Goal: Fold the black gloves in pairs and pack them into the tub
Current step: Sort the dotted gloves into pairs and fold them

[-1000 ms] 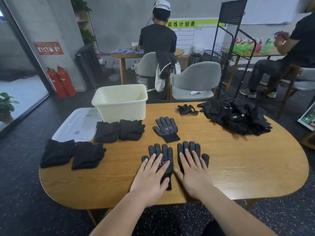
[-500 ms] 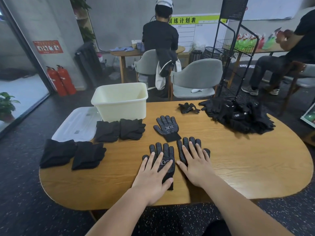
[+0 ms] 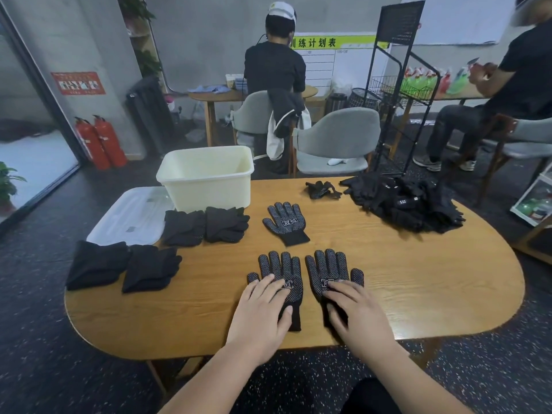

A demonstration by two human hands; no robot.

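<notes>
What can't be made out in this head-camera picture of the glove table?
Head view: floor of the cream plastic tub, behind its near wall.
Head view: lower parts of the two dotted black gloves, under the left hand and right hand.
Head view: glove count in the tangled black pile; they overlap.

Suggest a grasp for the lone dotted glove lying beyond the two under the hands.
Pinch the lone dotted glove at its cuff, coming from above on the near side. It lies flat, dotted side up, with its finger end pointing away, so the plain narrow cuff is probably the nearest and easiest edge to lift.
</notes>
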